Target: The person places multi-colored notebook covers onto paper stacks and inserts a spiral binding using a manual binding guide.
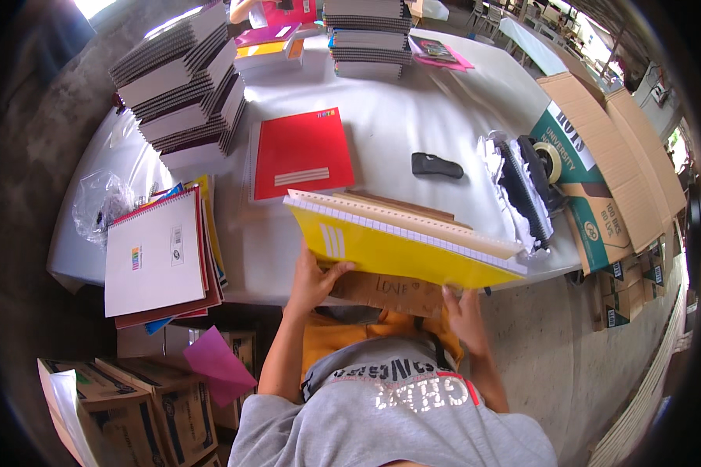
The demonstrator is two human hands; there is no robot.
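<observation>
We grasp a yellow notebook (401, 247) by its lower edge, between left hand (313, 282) and right hand (463, 310), nearer us than the red notebook (304, 152).

Workshop-like space, with stacked spiral notebooks (185, 92) and cardboard cartons (181, 412)

On my feed I look from the left camera of a head-worn pair, facing steeply down past the shirt (389, 424) to the left hand (313, 282) and right hand (464, 317), both near. My fisheye reaches forward across the worktop (397, 109), bending straight edges toward its dark rim.
</observation>
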